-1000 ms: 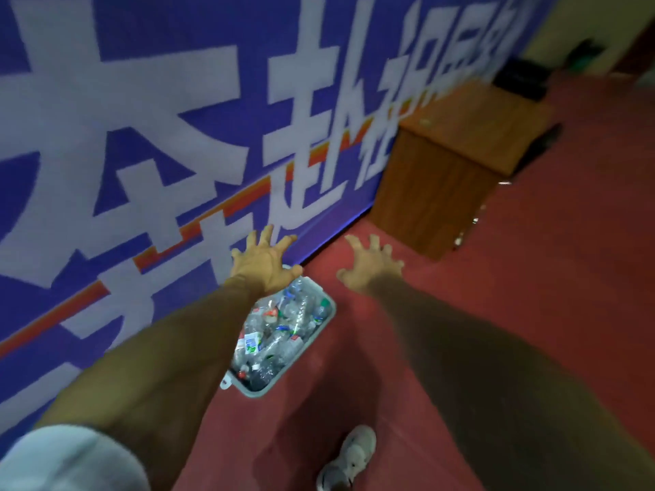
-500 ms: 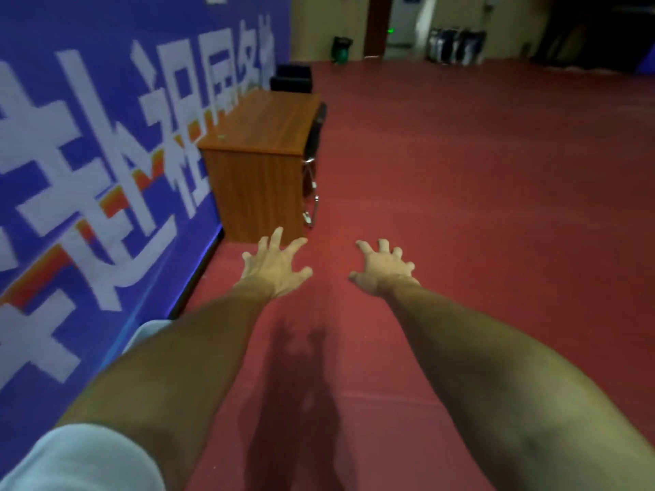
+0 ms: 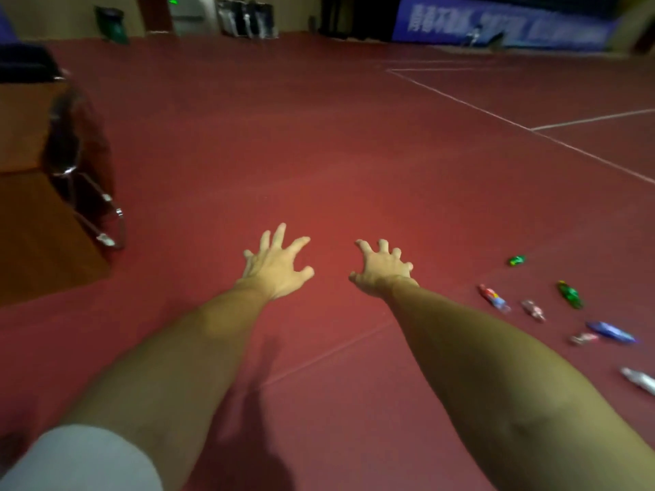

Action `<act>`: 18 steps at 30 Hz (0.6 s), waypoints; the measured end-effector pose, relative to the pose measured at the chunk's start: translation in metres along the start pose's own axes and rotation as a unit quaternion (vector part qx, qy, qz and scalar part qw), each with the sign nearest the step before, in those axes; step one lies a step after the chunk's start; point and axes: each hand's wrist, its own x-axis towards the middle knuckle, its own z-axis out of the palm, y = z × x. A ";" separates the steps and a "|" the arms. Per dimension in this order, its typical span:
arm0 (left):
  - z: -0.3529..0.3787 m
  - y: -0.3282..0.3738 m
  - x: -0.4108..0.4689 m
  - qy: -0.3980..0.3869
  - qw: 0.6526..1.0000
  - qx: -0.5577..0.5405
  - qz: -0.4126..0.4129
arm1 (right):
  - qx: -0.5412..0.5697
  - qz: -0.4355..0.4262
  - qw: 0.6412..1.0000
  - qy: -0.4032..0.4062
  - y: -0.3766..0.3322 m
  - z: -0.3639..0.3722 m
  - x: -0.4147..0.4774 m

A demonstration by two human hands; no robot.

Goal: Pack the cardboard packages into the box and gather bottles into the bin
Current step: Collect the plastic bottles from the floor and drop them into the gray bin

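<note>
Two bare hands are held out, palms down, above a dark red sports floor (image 3: 319,154). On the left hand (image 3: 274,269) the fingers (image 3: 281,232) are spread wide and nearly straight, holding nothing. On the right hand (image 3: 381,274) the fingers (image 3: 382,246) are spread too, with the tips bent slightly down, and also hold nothing.

Several plastic bottles (image 3: 532,309) lie scattered on the floor to the right of the right fingers, well apart from them. Nearest is a clear bottle with a red and blue label (image 3: 493,297). Beyond it are a small green bottle (image 3: 516,260), a larger green bottle (image 3: 570,295) and a blue bottle (image 3: 611,332).

Well to the left of the left fingers stand a brown wooden desk (image 3: 24,129) and a dark chrome-framed chair (image 3: 81,154). A white sleeve (image 3: 81,458) covers the left upper arm.
</note>
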 end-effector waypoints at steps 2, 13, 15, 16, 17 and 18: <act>0.010 0.040 0.029 -0.016 0.999 0.003 0.036 | 0.012 0.038 0.999 0.001 0.046 -0.004 0.010; 0.083 0.258 0.202 -0.078 0.972 0.029 0.219 | 0.060 0.237 0.970 0.003 0.263 -0.012 0.085; 0.093 0.301 0.227 -0.085 0.963 0.030 0.252 | 0.073 0.263 0.962 0.010 0.296 -0.014 0.098; 0.097 0.322 0.238 -0.092 0.959 0.028 0.267 | 0.077 0.274 0.959 0.010 0.313 -0.017 0.103; 0.102 0.342 0.245 -0.102 0.953 0.033 0.283 | 0.082 0.288 0.954 0.006 0.328 -0.019 0.105; 0.108 0.363 0.252 -0.109 0.946 0.042 0.301 | 0.092 0.303 0.949 0.005 0.345 -0.020 0.107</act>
